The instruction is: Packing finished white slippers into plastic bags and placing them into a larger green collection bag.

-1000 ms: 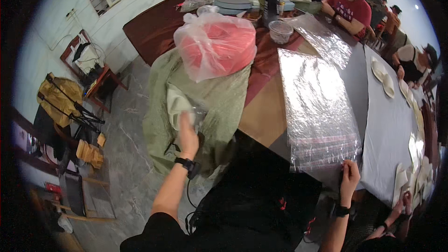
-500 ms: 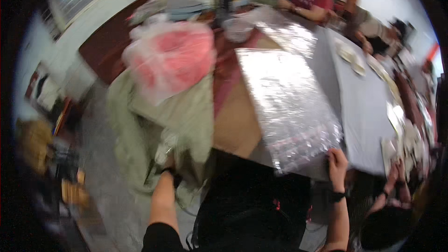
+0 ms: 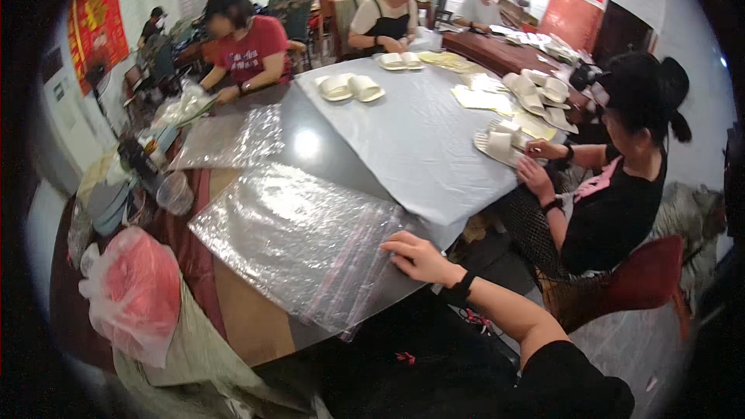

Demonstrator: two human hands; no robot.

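My right hand [image 3: 417, 257] lies flat, fingers spread, on the near edge of a stack of clear plastic bags [image 3: 299, 237] spread on the round table [image 3: 326, 151]. My forearm wears a dark wristband and a black sleeve. My left hand is out of the picture. A red plastic bag [image 3: 133, 289] sits at the lower left on an olive sack [image 3: 194, 357].
A grey sheet [image 3: 411, 140] covers the far table, with pale slippers [image 3: 351, 87] and flat insoles on it. A person in black [image 3: 621, 186] sits at the right handling slippers. Other people sit at the back. A second stack of clear bags [image 3: 233, 140] lies at the left.
The view has swung right, from the sack and red bag to the table and the seated people. My left hand has dropped out of sight. My right hand stays on the clear bags.
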